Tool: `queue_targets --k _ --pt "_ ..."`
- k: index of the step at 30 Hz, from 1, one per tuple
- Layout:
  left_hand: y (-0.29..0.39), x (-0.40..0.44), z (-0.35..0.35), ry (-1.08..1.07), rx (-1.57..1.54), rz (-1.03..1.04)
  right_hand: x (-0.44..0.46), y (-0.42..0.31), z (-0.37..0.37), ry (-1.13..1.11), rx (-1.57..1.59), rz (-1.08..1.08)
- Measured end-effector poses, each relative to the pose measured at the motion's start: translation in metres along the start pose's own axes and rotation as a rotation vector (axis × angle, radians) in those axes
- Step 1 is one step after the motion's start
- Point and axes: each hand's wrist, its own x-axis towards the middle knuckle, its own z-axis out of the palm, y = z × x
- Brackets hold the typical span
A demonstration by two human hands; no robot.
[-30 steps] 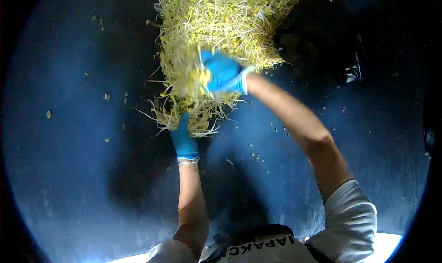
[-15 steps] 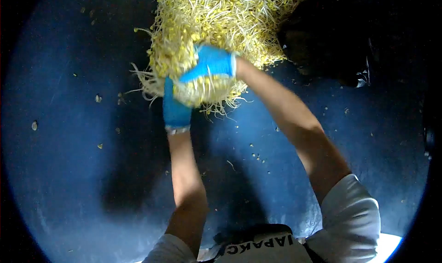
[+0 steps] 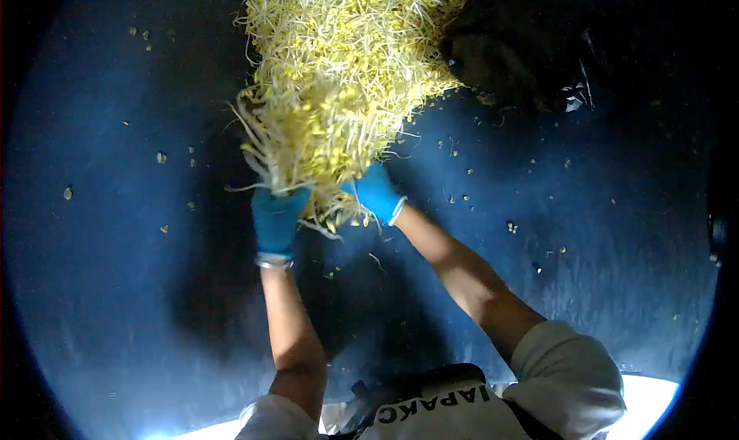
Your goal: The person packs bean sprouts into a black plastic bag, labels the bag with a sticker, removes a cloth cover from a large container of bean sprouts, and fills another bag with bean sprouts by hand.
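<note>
A thick mass of yellow-headed sprouts with long white stems (image 3: 339, 47) spreads from the top edge down to both hands. My left hand (image 3: 277, 220), in a blue glove, is at the lower left of a raised clump, its fingers closed around stems and partly hidden by them. On the clump's lower right side is my right hand (image 3: 376, 194), also gloved in blue, with fingers gripping sprouts from beneath. Loose stems hang down between the two hands, and the clump is slightly blurred.
A dark surface (image 3: 115, 286) lies beneath everything, dotted with small bits of sprout and seed hulls. At the upper right sits a dark, bulky object (image 3: 516, 55) with a shiny edge, its nature unclear in the shadow.
My right hand has moved down from the top of the clump to its lower right side. My left hand has shifted slightly left and lower than half a second ago.
</note>
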Motion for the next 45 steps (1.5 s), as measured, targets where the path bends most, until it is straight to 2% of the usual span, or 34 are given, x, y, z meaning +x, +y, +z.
queue_targets --k 2,3,4,5,6,8,9,10,12,13,14,15,16,18,19,21,22,24,25,27,29,32,33,34,36,37,38,41,42,43,45 --pt "-0.029 0.016 0.017 0.039 0.355 0.134 -0.004 0.03 -0.001 0.261 0.091 -0.01" --pt "-0.044 0.023 0.021 0.108 0.469 0.155 -0.009 0.033 -0.012 0.301 0.171 -0.005" --pt "-0.043 0.025 0.019 0.122 0.369 0.11 -0.014 0.035 -0.023 0.342 0.251 -0.002" --pt "-0.041 0.027 0.018 0.134 0.266 0.064 -0.018 0.033 -0.048 0.377 0.335 0.097" --pt "-0.034 0.034 0.021 0.191 0.176 0.18 -0.017 0.041 -0.076 0.351 0.205 0.1" --pt "-0.023 0.057 0.028 0.283 0.073 0.386 0.001 0.057 -0.126 0.303 0.242 0.21" --pt "-0.023 0.07 0.03 0.312 0.062 0.471 0.007 0.057 -0.146 0.239 0.052 0.157" --pt "-0.029 0.085 0.029 0.312 0.124 0.52 0.014 0.057 -0.166 0.189 -0.136 0.096" --pt "-0.044 0.124 0.03 0.238 0.184 0.541 0.041 0.057 -0.185 0.241 -0.066 0.073" --pt "-0.052 0.147 0.029 0.165 0.186 0.513 0.064 0.089 -0.201 0.193 -0.081 0.018" --pt "-0.051 0.154 0.031 0.122 0.21 0.452 0.08 0.102 -0.199 0.214 0.077 0.042" --pt "-0.051 0.16 0.034 0.079 0.237 0.391 0.084 0.092 -0.179 0.218 0.196 0.152" --pt "-0.043 0.158 0.044 0.064 0.289 0.297 0.089 0.082 -0.157 0.235 0.314 0.261" --pt "-0.028 0.132 0.074 0.122 0.263 0.221 0.07 0.012 -0.088 0.174 0.398 0.281" --pt "-0.031 0.112 0.094 0.157 0.363 0.066 0.055 -0.009 -0.063 0.122 0.401 0.114" --pt "-0.045 0.077 0.106 0.098 0.087 0.139 0.031 -0.034 -0.04 -0.006 0.404 0.091" --pt "-0.036 0.053 0.104 0.053 -0.087 0.029 0.018 -0.048 -0.041 -0.062 0.418 0.158" --pt "0.012 0.011 0.09 -0.032 -0.431 -0.171 0.001 -0.051 -0.042 -0.114 0.42 -0.108" --pt "0.029 -0.006 0.08 -0.081 -0.637 -0.274 -0.008 -0.065 -0.041 -0.156 0.41 -0.112" --pt "0.069 -0.044 0.076 -0.287 -0.924 -0.237 -0.026 -0.098 -0.038 -0.241 0.388 -0.119" --pt "0.082 -0.077 0.089 -0.21 -0.814 -0.193 -0.042 -0.139 -0.052 -0.322 0.193 -0.037" --pt "0.078 -0.1 0.1 -0.082 -0.118 0.178 -0.06 -0.139 -0.083 -0.428 0.266 -0.058" --pt "0.102 -0.12 0.088 -0.155 0.016 0.279 -0.06 -0.124 -0.096 -0.473 0.35 -0.09" --pt "0.129 -0.134 0.077 -0.242 -0.046 0.299 -0.065 -0.113 -0.114 -0.474 0.34 -0.019" --pt "0.161 -0.15 0.057 -0.405 -0.171 0.379 -0.086 -0.113 -0.126 -0.518 0.55 -0.061" --pt "0.188 -0.16 0.035 -0.58 -0.409 0.09 -0.096 -0.113 -0.133 -0.546 0.654 -0.079" --pt "0.191 -0.164 0.014 -0.506 -0.223 0.234 -0.111 -0.11 -0.137 -0.553 0.734 -0.096" --pt "0.25 -0.159 -0.034 -0.076 -0.236 0.078 -0.153 -0.096 -0.142 -0.411 0.853 -0.095" --pt "0.254 -0.144 -0.037 0.083 -0.092 0.085 -0.165 -0.089 -0.144 -0.324 0.876 -0.082" --pt "0.231 -0.111 -0.036 0.169 -0.037 0.366 -0.174 -0.081 -0.147 -0.224 0.906 -0.066" --pt "0.244 -0.077 0.003 -0.001 -0.054 0.43 -0.189 -0.066 -0.152 -0.011 0.959 -0.033"
